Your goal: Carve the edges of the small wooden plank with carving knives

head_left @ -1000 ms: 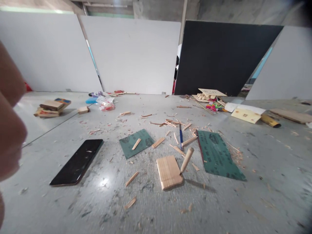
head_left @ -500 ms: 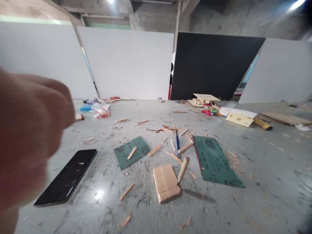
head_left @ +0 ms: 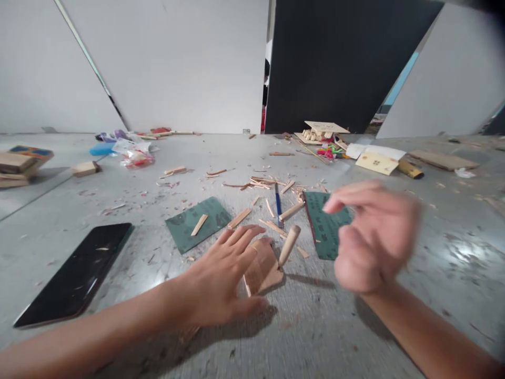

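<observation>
My left hand [head_left: 224, 276] reaches over a small wooden block [head_left: 262, 271], fingers outstretched and thumb apart. It covers the block's left part; whether it touches the block I cannot tell. At the block's right edge a tool with a wooden handle [head_left: 290, 245] stands tilted, its lower tip hidden or too small to make out. My right hand [head_left: 374, 237] is blurred in the air to the right, fingers bent, with a gap between thumb and forefinger and nothing seen in it. Below it lies a green sandpaper sheet [head_left: 321, 226], partly hidden.
Another sandpaper sheet [head_left: 185, 229] lies left of the block, and a black phone [head_left: 77, 273] farther left. A blue-handled tool [head_left: 278, 205] lies among wood shavings. Wood pieces [head_left: 18, 163], plastic bags [head_left: 136, 155] and a cream card [head_left: 377, 160] sit farther back, before upright panels [head_left: 189, 63].
The blurred hand close to the camera at the left is gone from there. Both hands are now over the table, the left at the block. The view has tipped downward.
</observation>
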A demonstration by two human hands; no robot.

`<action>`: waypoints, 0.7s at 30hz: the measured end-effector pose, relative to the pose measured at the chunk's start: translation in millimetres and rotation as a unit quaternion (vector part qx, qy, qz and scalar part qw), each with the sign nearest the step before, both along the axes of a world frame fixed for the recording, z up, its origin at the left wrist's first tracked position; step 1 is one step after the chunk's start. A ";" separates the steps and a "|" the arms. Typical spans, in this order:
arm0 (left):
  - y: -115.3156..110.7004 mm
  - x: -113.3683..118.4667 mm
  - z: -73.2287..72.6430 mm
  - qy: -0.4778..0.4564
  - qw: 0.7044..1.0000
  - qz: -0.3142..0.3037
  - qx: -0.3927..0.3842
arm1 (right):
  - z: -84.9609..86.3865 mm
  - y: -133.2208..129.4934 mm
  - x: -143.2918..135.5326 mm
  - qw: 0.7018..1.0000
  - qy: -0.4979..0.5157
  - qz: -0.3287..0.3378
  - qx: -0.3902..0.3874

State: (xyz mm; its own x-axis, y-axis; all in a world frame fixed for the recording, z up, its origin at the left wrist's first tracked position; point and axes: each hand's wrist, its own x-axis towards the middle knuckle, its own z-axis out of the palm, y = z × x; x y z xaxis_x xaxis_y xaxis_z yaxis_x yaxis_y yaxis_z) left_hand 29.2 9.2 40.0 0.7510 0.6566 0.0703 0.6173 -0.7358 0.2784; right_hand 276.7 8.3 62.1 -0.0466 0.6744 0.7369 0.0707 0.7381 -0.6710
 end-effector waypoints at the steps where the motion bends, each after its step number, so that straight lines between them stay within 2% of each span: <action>1: 3.8 -2.2 -1.8 0.011 1.000 -0.019 -0.004 | -4.5 4.0 -8.1 0.999 0.017 -0.023 0.043; 3: 9.9 -6.9 0.1 0.019 0.998 -0.063 -0.011 | -10.0 8.1 -21.9 1.000 -0.009 0.002 0.009; 6: 14.2 -10.9 4.7 0.015 0.995 -0.097 -0.021 | -10.0 5.8 -30.1 0.989 -0.038 0.102 -0.097; 9: 12.9 -9.7 2.7 0.003 0.995 -0.096 -0.020 | -7.1 2.3 -28.6 0.954 -0.038 0.221 -0.198; 11: 10.1 -6.9 -0.9 -0.008 0.996 -0.089 -0.006 | -7.4 3.0 -27.2 0.931 -0.017 0.272 -0.243; 16: 2.7 -0.5 -6.5 -0.024 0.996 -0.083 -0.006 | -11.0 9.0 -26.6 0.900 0.063 0.327 -0.281; 21: -3.5 1.1 -12.0 -0.067 0.995 -0.069 -0.029 | -10.4 8.2 -28.0 0.883 0.071 0.348 -0.305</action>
